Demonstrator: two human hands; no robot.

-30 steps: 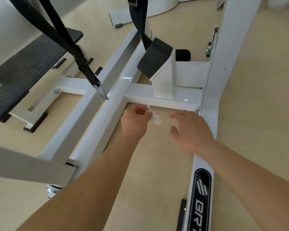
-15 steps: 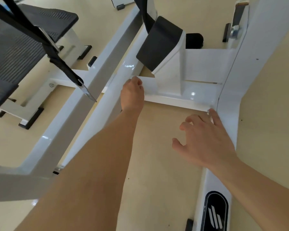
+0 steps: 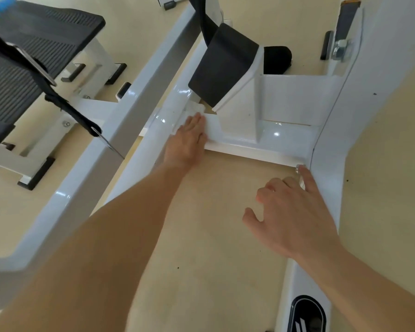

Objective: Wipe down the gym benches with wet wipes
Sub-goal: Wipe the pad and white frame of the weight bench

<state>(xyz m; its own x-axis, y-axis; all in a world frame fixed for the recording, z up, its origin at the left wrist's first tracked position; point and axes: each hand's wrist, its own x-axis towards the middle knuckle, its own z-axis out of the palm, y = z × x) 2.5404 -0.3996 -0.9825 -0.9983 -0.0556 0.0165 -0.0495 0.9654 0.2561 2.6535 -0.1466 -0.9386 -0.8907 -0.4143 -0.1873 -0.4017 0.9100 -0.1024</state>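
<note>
A white metal gym bench frame (image 3: 261, 142) lies low over the beige floor, its crossbar joining two long rails. My left hand (image 3: 187, 142) lies flat with straight fingers at the left end of the crossbar, pressing a crumpled white wet wipe (image 3: 194, 109) that shows just beyond the fingertips. My right hand (image 3: 290, 212) hovers by the right rail with fingers spread, one fingertip touching the frame beside a bolt (image 3: 298, 168).
A black pad (image 3: 222, 65) on a white bracket slopes up above the crossbar. Black straps with a metal buckle (image 3: 91, 130) hang at the left. A black mesh platform (image 3: 34, 56) stands far left. Beige floor (image 3: 213, 224) lies between the rails.
My left hand has gone from holding the wipe bunched below the crossbar to pressing it flat on top and sliding it forward. The right hand stays by the right rail.
</note>
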